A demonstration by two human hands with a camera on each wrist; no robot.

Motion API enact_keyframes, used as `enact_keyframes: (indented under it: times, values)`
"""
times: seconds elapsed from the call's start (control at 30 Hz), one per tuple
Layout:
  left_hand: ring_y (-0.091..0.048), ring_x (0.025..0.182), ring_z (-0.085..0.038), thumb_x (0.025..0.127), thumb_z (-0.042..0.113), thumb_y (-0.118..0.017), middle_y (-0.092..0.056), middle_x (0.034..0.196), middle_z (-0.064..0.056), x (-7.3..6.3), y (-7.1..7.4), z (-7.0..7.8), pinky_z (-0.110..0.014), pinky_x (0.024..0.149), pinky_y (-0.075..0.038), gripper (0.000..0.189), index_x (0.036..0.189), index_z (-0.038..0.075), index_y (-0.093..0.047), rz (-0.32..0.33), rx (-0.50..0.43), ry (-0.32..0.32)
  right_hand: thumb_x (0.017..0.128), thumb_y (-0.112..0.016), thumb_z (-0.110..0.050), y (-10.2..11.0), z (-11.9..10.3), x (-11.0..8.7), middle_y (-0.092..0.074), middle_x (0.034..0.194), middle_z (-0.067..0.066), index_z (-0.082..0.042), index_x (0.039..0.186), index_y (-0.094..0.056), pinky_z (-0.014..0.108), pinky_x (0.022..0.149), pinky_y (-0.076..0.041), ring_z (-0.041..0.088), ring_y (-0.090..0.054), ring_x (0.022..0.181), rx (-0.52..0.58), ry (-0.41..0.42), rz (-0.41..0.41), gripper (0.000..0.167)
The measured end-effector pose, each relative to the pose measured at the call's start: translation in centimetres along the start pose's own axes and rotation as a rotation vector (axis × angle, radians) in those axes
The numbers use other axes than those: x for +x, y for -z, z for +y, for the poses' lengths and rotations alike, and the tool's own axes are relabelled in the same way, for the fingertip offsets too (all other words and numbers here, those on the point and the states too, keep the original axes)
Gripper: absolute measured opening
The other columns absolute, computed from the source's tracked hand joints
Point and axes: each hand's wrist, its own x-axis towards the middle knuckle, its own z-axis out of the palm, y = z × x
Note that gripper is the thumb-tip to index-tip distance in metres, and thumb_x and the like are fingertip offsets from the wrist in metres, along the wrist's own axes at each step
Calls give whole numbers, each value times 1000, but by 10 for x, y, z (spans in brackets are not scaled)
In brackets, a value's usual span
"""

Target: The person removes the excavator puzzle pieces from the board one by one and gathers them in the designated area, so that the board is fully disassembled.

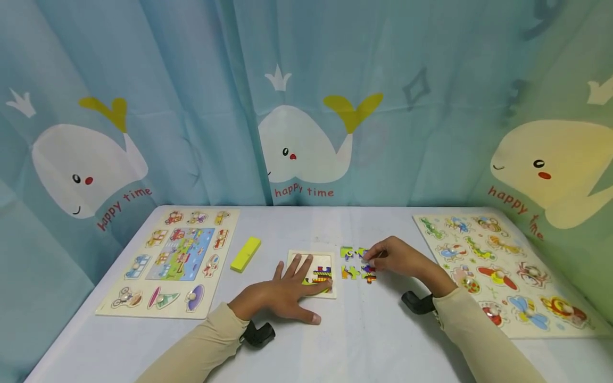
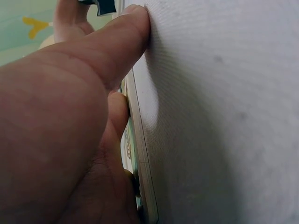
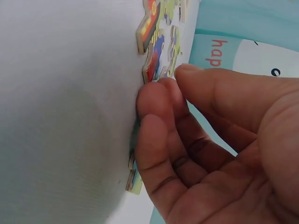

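My left hand point(image 1: 287, 292) lies with fingers spread over a small square puzzle board point(image 1: 329, 293), pressing on it. Fitted pieces with a colourful striped picture point(image 1: 322, 273) show between its fingers, and its thumb point(image 2: 135, 23) rests on the table beside the board edge. My right hand point(image 1: 390, 257) bends over a group of jigsaw pieces point(image 1: 351, 272) just right of the board. Its fingertips point(image 3: 156, 100) are right at the upper right piece, partly covering it. The thumb tip is close to the index fingertip; I cannot tell whether a piece is pinched there.
A yellow block point(image 1: 246, 255) lies left of the board. At the far left is a vehicle peg puzzle point(image 1: 208, 303), at the right an insect peg puzzle point(image 1: 519, 244). A blue whale curtain point(image 1: 210, 133) hangs behind the white table point(image 1: 356, 340).
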Motion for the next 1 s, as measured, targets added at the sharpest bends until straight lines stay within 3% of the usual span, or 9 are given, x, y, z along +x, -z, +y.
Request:
enact_keyframes:
  times: [0.13,0.3,0.67,1.0]
  values:
    - [22,143,-29,88,61,-59,15,161,-9,1,0,1,-61,109,10,77,153,41,-25,-3,11,2,88,-61,5,0,-1,0,-70,102,12,3,100,-73,30,69,-48,16,-58,83,-17,22,20,17]
    - [22,144,-29,88,62,-59,15,161,-9,2,-1,1,-61,109,9,77,153,42,-24,-6,25,11,90,-59,5,-2,-4,3,-70,103,13,4,104,-72,29,70,-50,17,-60,83,52,36,17,19]
    - [23,143,-29,88,62,-58,16,161,-8,2,0,1,-61,108,10,77,154,41,-23,-13,19,9,92,-61,0,-18,-18,19,-70,105,13,5,106,-71,27,71,-50,14,-60,84,87,85,-37,18]
    - [24,143,-29,89,62,-57,17,161,-9,0,1,0,-62,108,10,77,154,40,-22,-18,25,7,93,-60,2,-29,-32,30,-72,100,9,3,103,-73,29,70,-49,13,-59,81,39,142,-63,17]
